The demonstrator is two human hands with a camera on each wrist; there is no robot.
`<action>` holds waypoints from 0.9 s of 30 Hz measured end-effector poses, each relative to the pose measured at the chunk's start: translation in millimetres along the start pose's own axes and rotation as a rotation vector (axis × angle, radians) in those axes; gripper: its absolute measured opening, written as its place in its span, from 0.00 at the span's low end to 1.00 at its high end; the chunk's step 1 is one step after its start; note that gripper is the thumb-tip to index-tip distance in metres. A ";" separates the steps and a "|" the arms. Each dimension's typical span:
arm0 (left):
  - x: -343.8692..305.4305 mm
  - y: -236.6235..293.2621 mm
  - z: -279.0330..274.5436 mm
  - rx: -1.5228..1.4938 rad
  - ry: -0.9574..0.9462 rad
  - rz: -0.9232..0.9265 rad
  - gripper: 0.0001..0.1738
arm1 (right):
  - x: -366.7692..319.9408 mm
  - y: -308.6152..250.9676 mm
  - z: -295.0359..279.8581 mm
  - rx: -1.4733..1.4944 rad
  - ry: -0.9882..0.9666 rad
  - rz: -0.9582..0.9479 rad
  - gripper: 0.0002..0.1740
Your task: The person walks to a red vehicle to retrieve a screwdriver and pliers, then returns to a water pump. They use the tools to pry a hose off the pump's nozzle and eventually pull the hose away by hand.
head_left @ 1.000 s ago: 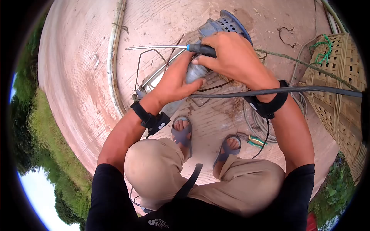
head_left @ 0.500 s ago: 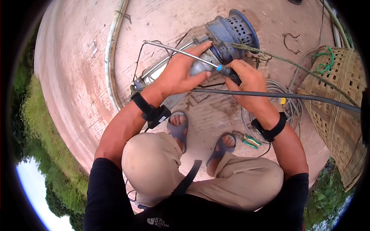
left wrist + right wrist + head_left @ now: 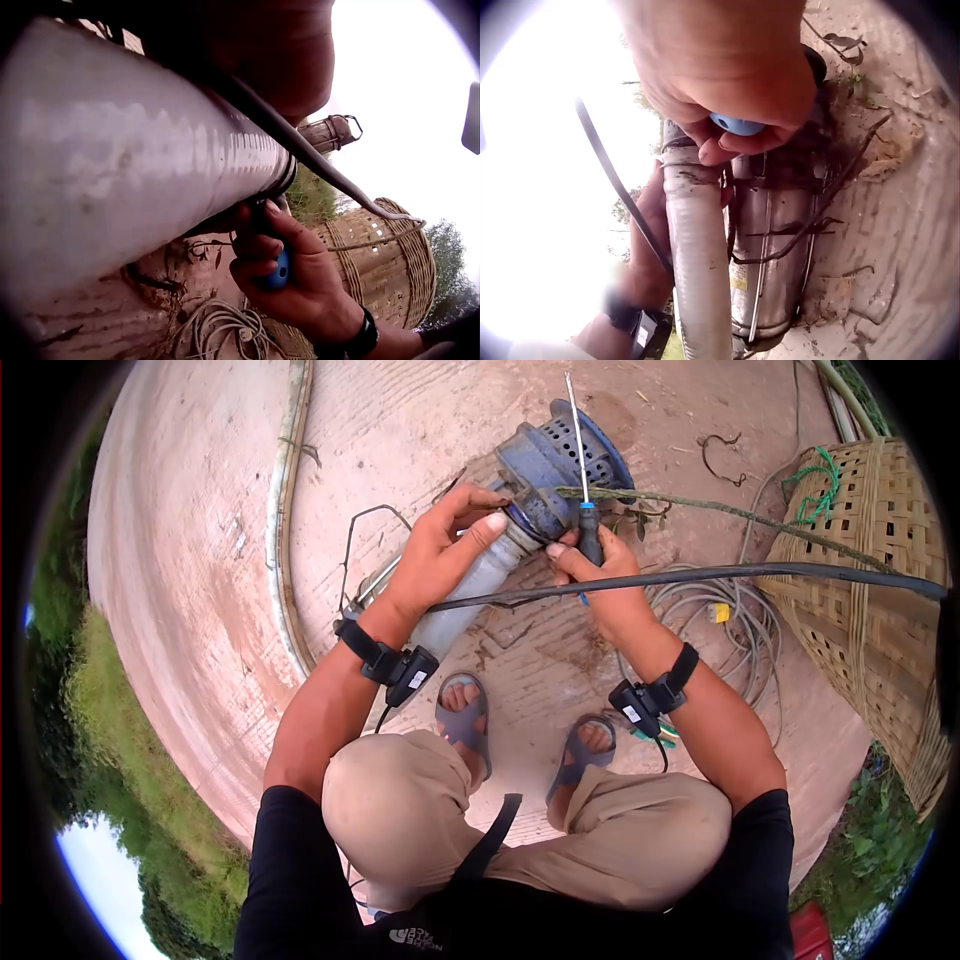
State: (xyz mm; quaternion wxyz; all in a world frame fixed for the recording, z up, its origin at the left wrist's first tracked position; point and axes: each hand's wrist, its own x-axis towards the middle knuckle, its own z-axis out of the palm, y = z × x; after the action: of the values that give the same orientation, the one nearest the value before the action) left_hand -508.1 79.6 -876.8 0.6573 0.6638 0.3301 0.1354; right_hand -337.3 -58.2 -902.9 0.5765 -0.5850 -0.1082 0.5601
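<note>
The right hand (image 3: pixel 618 592) holds a screwdriver (image 3: pixel 589 535) by its dark handle, shaft pointing away from the body, while its thumb and fingertip touch the joint where a pale ribbed hose (image 3: pixel 450 622) meets a blue pump (image 3: pixel 540 465). Around the hose near this joint curl the fingers of the left hand (image 3: pixel 440 555). In the left wrist view, the right hand (image 3: pixel 300 274) pinches at the hose's underside, the handle's blue end (image 3: pixel 279 271) in its palm. The right wrist view shows the left hand (image 3: pixel 651 236) behind the hose (image 3: pixel 697 255).
A black cable (image 3: pixel 720 571) crosses above the hose and right forearm. A woven basket (image 3: pixel 850 560) stands at the right, with a green-brown rope (image 3: pixel 740 513) running from the pump towards it. Coiled grey cable (image 3: pixel 770 650) and green-handled pliers (image 3: pixel 668 736) lie on the ground.
The screwdriver has swung from pointing left to pointing away from the body. The right hand has moved up to the hose joint; the left hand's fingers have drawn in from a wider spread.
</note>
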 end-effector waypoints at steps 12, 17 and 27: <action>1.2 8.0 -5.7 0.073 0.124 0.072 0.19 | 8.3 0.4 -3.0 -0.186 -0.007 0.024 0.11; 9.2 13.1 -0.2 0.053 0.069 -0.044 0.15 | 0.5 -5.8 7.5 -0.235 0.033 0.027 0.12; 14.2 6.2 -3.7 0.154 0.066 -0.099 0.12 | 2.0 -3.1 -5.3 -0.024 0.065 0.007 0.16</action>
State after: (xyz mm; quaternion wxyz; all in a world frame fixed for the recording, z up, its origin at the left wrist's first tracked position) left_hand -498.2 91.8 -874.1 0.5989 0.6903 0.3937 0.0987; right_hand -330.8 -58.6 -903.1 0.5707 -0.6102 -0.0940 0.5414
